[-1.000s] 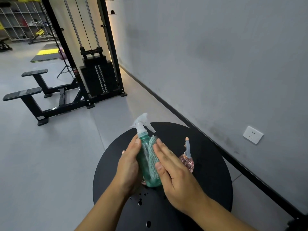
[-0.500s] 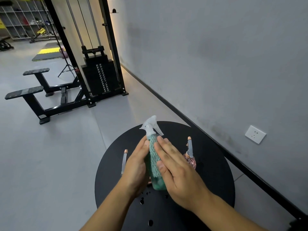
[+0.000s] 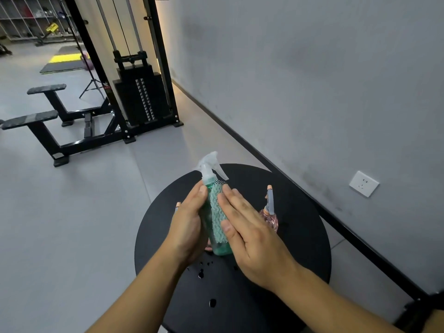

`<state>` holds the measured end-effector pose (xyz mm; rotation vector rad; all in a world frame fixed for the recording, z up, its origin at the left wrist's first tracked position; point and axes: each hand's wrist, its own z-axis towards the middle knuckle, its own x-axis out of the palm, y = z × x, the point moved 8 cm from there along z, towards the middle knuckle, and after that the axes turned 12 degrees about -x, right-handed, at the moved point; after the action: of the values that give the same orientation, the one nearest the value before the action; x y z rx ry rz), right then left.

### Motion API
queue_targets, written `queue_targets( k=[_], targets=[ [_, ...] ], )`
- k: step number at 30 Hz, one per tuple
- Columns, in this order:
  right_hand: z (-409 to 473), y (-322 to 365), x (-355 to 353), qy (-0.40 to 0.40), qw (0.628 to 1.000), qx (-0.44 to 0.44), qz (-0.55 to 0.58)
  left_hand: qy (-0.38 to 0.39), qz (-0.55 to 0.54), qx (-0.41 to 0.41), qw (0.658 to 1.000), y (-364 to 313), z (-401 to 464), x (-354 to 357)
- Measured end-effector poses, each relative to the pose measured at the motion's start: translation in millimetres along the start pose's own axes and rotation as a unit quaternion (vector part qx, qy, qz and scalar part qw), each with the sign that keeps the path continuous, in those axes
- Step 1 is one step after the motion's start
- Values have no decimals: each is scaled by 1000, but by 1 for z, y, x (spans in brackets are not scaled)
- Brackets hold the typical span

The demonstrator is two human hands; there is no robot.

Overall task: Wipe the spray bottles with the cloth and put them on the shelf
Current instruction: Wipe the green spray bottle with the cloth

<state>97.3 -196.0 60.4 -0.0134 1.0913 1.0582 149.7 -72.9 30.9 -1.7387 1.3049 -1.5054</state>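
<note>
A round black table (image 3: 300,248) stands on a grey floor (image 3: 72,224), close to a grey wall. Its top is matt and dark, with a few small holes or droplets (image 3: 200,273) showing near the middle and one more (image 3: 212,302) nearer the person. On the right part of the top stands a pink bottle (image 3: 270,218), upright, with a grey and orange nozzle on top. At the left, a second nozzle tip (image 3: 177,205) shows just past a hand; what it belongs to is hidden. A green bottle (image 3: 222,248) is upright over the centre of the table, but whether its base touches the top cannot be told.
</note>
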Motion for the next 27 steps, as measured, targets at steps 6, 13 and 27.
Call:
queue_targets(
  k=[6,13,27],
  targets=[
    [-1,-4,1,-11,1000,10,24,-1,-26,-21,999,7,0,0],
    [0,1,1,-28,999,11,43,12,-45,-26,999,7,-1,5],
    [-9,-8,7,-28,995,62,77,-14,-23,6,1000,-9,-1,0]
  ],
)
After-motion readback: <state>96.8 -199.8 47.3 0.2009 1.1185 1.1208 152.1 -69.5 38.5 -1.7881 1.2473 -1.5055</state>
